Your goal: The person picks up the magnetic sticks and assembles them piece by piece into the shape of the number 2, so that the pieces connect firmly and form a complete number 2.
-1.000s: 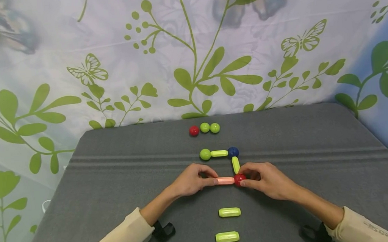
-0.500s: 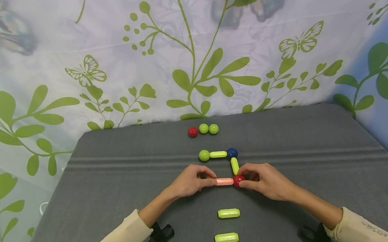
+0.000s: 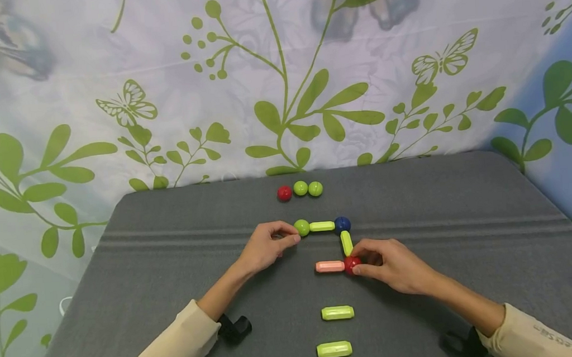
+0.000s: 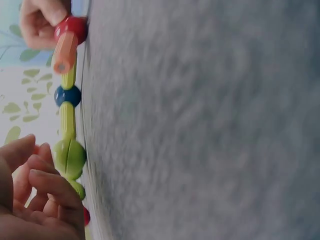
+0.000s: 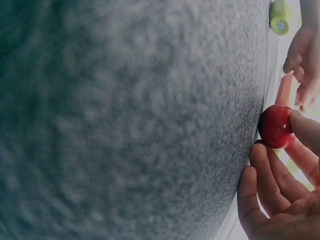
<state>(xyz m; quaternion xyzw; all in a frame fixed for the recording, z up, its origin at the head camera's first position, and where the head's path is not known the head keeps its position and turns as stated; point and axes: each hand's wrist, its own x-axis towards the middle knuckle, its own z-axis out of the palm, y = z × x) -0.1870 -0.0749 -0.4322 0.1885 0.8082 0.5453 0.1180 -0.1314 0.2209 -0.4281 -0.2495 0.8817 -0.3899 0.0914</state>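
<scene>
A chain of magnetic building pieces lies on the grey cloth: green ball [image 3: 301, 227], yellow-green rod [image 3: 322, 226], blue ball [image 3: 342, 224], second yellow-green rod [image 3: 346, 244], red ball [image 3: 352, 265] and orange-pink rod [image 3: 329, 266]. My right hand [image 3: 396, 265] pinches the red ball between thumb and fingers, also seen with that red ball [image 5: 276, 126] in the right wrist view. Beside the green ball is my left hand [image 3: 266, 247], its fingers loosely bent with nothing between them. In the left wrist view, a gap shows between thumb and fingertips; contact with the green ball [image 4: 70, 159] is unclear.
Two loose yellow-green rods, one [image 3: 337, 313] farther and one [image 3: 334, 349] nearer, lie in front of the chain. Behind it sit a loose red ball [image 3: 284, 194] and two green balls [image 3: 308, 188]. A patterned curtain [image 3: 184, 97] hangs past the table's far edge.
My left hand has let go of the orange-pink rod and moved away from me and slightly left, to the green ball. The right hand stays on the red ball.
</scene>
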